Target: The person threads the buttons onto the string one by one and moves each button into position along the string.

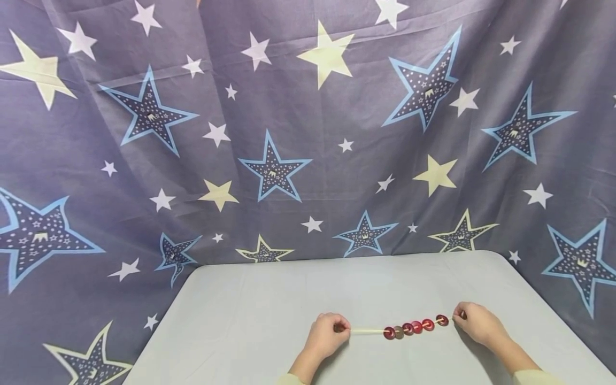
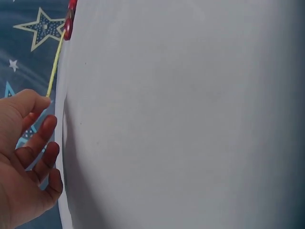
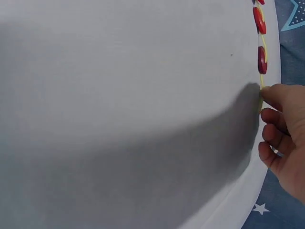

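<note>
A pale yellow string [image 1: 368, 331] is stretched between both hands above the table, threaded with several red and brown buttons [image 1: 416, 326]. My left hand [image 1: 327, 336] pinches the string's left end between thumb and forefinger; in the left wrist view the yellow string [image 2: 55, 64] runs up from the fingertips to a red button [image 2: 68, 29]. Its other fingers are loosely bent. The string's right end is pinched by my right hand [image 1: 481, 324]. Close to those fingertips hangs a dark red button [image 1: 441, 320], set a little apart from the others.
A white-covered table [image 1: 269, 299] with rounded far corners lies under the hands. Behind it and along its sides hangs a grey-blue cloth [image 1: 289, 224] printed with stars. The right hand casts a broad shadow on the tabletop.
</note>
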`<control>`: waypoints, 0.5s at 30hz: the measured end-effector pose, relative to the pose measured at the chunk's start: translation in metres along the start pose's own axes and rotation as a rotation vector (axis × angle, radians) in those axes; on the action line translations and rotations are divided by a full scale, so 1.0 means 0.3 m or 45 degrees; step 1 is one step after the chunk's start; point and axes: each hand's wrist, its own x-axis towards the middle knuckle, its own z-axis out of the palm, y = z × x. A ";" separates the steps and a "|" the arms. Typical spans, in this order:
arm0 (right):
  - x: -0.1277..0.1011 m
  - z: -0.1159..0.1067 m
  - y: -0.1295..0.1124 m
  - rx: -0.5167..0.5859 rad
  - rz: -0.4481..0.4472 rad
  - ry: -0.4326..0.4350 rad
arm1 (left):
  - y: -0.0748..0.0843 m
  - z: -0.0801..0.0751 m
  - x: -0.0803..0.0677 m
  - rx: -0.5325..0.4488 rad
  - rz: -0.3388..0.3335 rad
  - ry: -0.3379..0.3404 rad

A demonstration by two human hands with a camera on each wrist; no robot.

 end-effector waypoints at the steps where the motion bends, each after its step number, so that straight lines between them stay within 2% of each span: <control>1: 0.000 0.003 0.001 0.002 0.003 -0.006 | 0.000 0.001 0.000 0.029 0.010 -0.004; 7: 0.000 0.004 0.001 0.043 0.016 -0.016 | 0.023 -0.007 -0.010 0.170 0.022 -0.052; 12: 0.003 -0.014 0.005 0.080 0.024 -0.001 | 0.024 -0.019 0.003 0.197 0.021 -0.088; 15: 0.011 -0.036 -0.001 0.081 0.024 0.022 | 0.027 -0.051 0.019 0.196 -0.013 -0.103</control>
